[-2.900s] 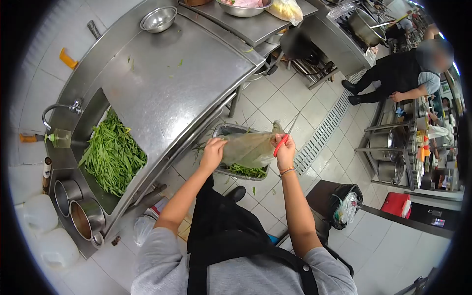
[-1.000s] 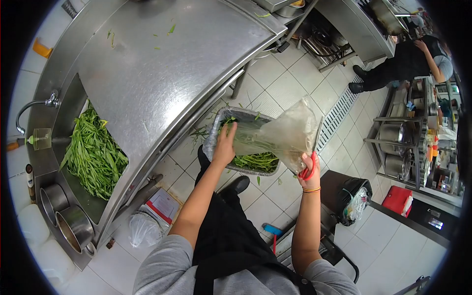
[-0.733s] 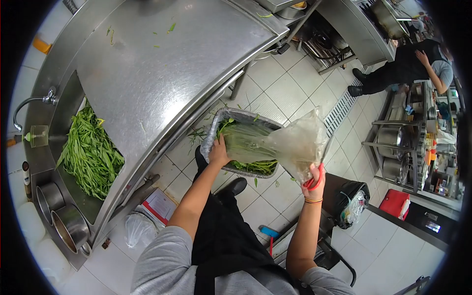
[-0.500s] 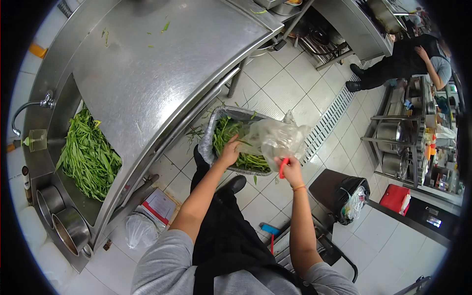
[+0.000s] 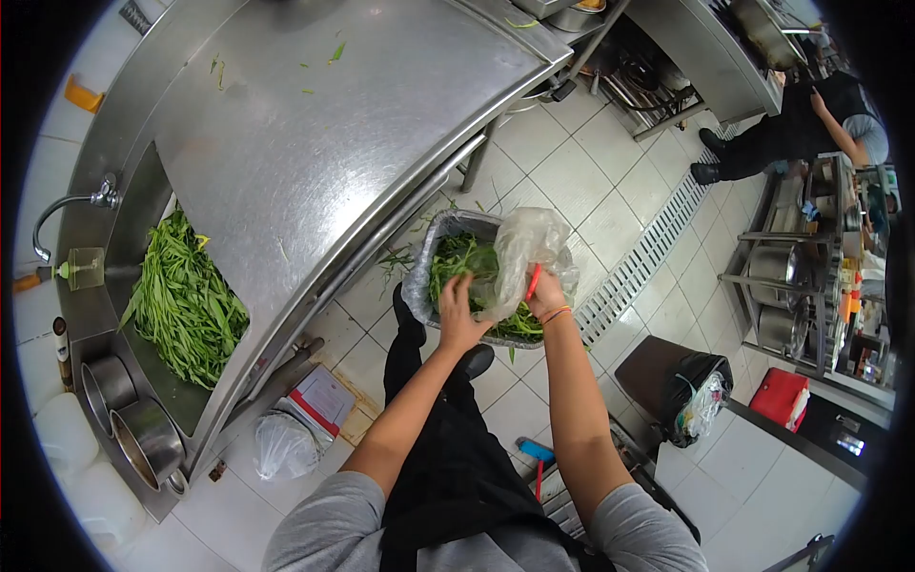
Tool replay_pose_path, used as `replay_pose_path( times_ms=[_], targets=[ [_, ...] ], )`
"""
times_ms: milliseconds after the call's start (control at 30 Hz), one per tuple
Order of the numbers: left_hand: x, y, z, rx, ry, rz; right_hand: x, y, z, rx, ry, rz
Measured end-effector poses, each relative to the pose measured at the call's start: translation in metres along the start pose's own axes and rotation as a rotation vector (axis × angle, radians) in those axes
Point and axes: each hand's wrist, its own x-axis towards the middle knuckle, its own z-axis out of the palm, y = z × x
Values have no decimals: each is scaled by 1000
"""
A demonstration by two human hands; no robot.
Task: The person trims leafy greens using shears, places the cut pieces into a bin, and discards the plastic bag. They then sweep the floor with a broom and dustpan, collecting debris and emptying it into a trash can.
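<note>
A metal tray (image 5: 416, 282) stands on the tiled floor under the counter edge, filled with long green leafy stalks (image 5: 457, 262). Above it my right hand (image 5: 546, 299) grips a crumpled clear plastic bag (image 5: 522, 246) together with red-handled scissors (image 5: 534, 280). My left hand (image 5: 459, 315) hovers over the greens with its fingers apart, right beside the bag's lower edge. The bag looks limp and nearly empty.
A steel counter (image 5: 315, 143) curves along the left, with a sink full of greens (image 5: 186, 296), a faucet (image 5: 67, 205) and steel pots (image 5: 133, 424). A floor drain grate (image 5: 637, 259), a black bin (image 5: 679, 389) and a red box (image 5: 782, 397) lie right. Another person (image 5: 810, 124) stands far right.
The bag was held stretched and full between both hands, then tipped over the tray. The greens slid out into the tray, and the bag is now crumpled in my right hand.
</note>
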Motion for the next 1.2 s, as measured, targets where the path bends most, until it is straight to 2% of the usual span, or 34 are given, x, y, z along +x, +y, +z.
replay_pose_path(
  times_ms=[33,100,167,233,367,400,433,467,500,533,567,600,633,667,700,733,767,833,933,967,1000,1033,1100,1133,1167,1200],
  targets=[
    [0,-4,-1,-3,3,-1,0,-3,1,-4,-1,-1],
    [1,-11,1,150,-106,-207,-2,-14,5,3,-139,-102],
    [7,-26,12,129,-130,-223,-11,-23,9,-7,-208,-115],
    [14,-41,26,-30,136,-235,-32,-35,17,-9,-272,-124],
    [23,-67,34,-21,114,-259,-77,-39,-4,-27,-172,-222],
    [23,-66,31,12,24,-256,-69,-34,-27,-371,-148,-176],
    [24,-68,32,7,30,-256,-56,-26,-46,-715,-120,-128],
    [24,-73,36,66,-57,-228,-40,-6,-61,-720,-118,-128],
    [24,-77,42,128,-152,-201,-23,24,-74,-937,-8,-346],
    [29,-77,46,193,-327,-374,-12,49,-80,-1146,112,-562],
    [34,-88,61,193,-343,-376,-4,68,-77,-1237,226,-520],
    [38,-102,78,311,-483,-481,8,85,-78,-1203,236,-449],
    [42,-111,90,433,-625,-586,26,106,-83,-1321,348,-390],
    [50,-122,100,575,-900,-638,42,126,-90,-1346,382,-374],
    [56,-131,109,579,-910,-643,57,140,-92,-1369,413,-363],
    [60,-140,117,658,-1026,-641,65,143,-85,-1331,426,-148],
    [65,-149,123,742,-1142,-634,91,158,-98,-1321,427,-135],
    [76,-165,136,758,-1125,-645,158,214,-157,-1405,386,-197],
    [89,-154,126,768,-1158,-634,194,215,-171,-1337,466,-171],
    [91,-143,116,759,-1200,-608,187,193,-160,-1927,69,-62],
    [90,-138,106,750,-1197,-564,176,175,-151,-2457,-422,65],
    [86,-130,94,754,-1198,-558,162,167,-152,-2453,-415,64],
    [72,-107,65,826,-1100,-336,129,148,-149,-1318,98,-8],
    [59,-92,51,872,-975,-227,86,110,-123,-1358,-2,-50],
    [62,-83,43,879,-970,-216,63,99,-120,-1272,23,-65],
    [64,-74,36,798,-1039,-288,43,92,-120,-1186,45,-79]
  ],
)
